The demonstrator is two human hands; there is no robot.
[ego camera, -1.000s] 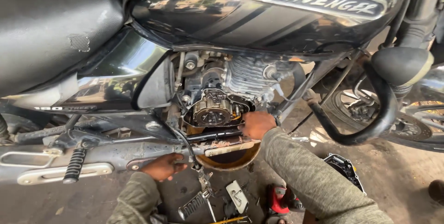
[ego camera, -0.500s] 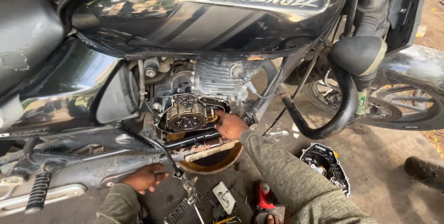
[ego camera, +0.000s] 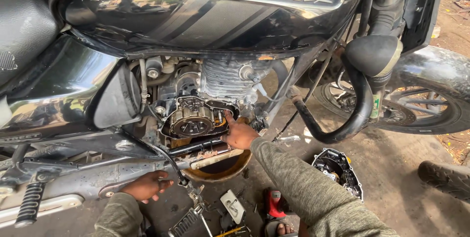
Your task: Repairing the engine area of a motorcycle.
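Fingers of the right hand (ego camera: 240,133) reach into the open engine case (ego camera: 196,119) of a black motorcycle, at the right edge of the round clutch assembly (ego camera: 192,121). The index finger points up and touches the rim of the opening just beside the clutch, while the rest of the hand rests below and to the right of it, over the black frame tube (ego camera: 196,146) that runs under the case. Whether this grip closes on anything cannot be told: the fingertips lie against the metal, partly bent, and no part shows between them.

Lower down and to the left of the clutch assembly, the left hand (ego camera: 146,186) lies on the grey lower frame rail (ego camera: 83,178), fingers loosely spread and pointing right, the palm pressed to the metal. It clasps nothing; the grip is apart.

Both arms wear grey-green sleeves (ego camera: 313,193). Directly beneath the clutch assembly sits a shallow round pan (ego camera: 223,167) on the ground, its rim rusty orange. To the right of the clutch assembly and well apart from it, the removed engine cover (ego camera: 338,171) lies on the dirt floor with its inner side up. Below the clutch, near the bottom edge, lie a small pale flat part (ego camera: 232,205) and a red tool (ego camera: 275,202) beside a sandalled toe. Above the clutch assembly hangs the glossy black fuel tank (ego camera: 205,16), and far to its right stands the front wheel (ego camera: 416,105). A black shoe (ego camera: 443,177) shows at the far right.
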